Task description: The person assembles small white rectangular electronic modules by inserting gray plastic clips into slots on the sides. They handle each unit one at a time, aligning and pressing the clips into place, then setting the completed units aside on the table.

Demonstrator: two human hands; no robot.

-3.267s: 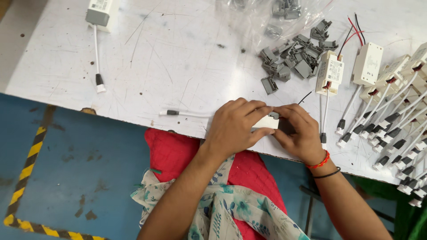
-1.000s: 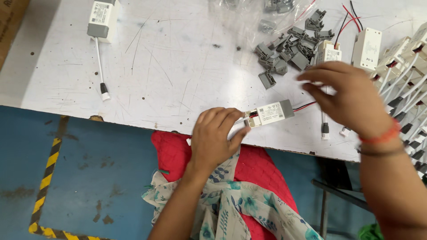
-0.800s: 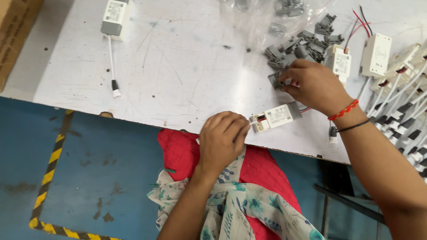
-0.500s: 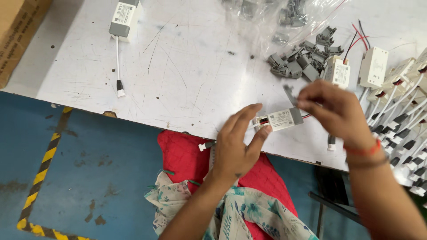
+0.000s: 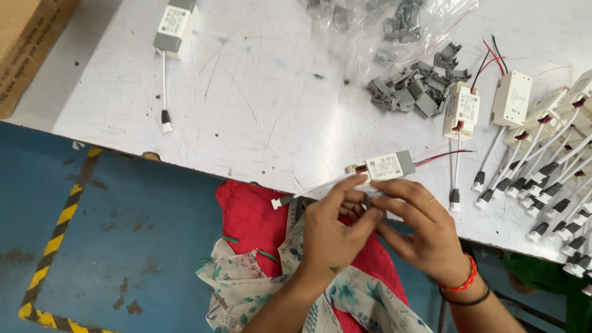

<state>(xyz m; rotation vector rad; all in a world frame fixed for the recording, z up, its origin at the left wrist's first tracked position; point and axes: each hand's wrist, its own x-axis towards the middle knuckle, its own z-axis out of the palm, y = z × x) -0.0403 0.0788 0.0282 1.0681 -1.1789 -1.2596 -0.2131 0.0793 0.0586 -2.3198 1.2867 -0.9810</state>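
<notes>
Head camera is looking straight down, and I am seeing both hands meeting at the near edge of the white counter [image 5: 259, 117]. The left hand [image 5: 333, 237] is curling around the near end of a small white driver module with a grey end cap [image 5: 383, 167]; its thumb and forefinger are pinching that end, so its fingers are closed on the module. The right hand [image 5: 425, 228] is coming in from the other side, its fingers [image 5: 401, 194] lying narrow just beneath the module and against the left fingertips; I cannot tell whether they are gripping the module or a small part under it.

Taking the module as my landmark: it is hanging just over the counter's near edge, above a red cloth [image 5: 259, 216] on the lap. A white output lead with a plug [image 5: 290, 197] is trailing from it toward the left, and thin red and black wires [image 5: 441, 157] are running off its grey end to the right. Beyond it and to the right, a heap of grey plastic clips [image 5: 413, 89] is lying on the counter, with two more white modules [image 5: 487, 105] just beside that heap. Far right of it, a row of finished modules with leads [image 5: 549, 160] is fanning out. Far beyond it to the left, a lone module with its cable [image 5: 172, 28] is resting, and a cardboard box [image 5: 28, 43] is sitting at the counter's left corner.
</notes>
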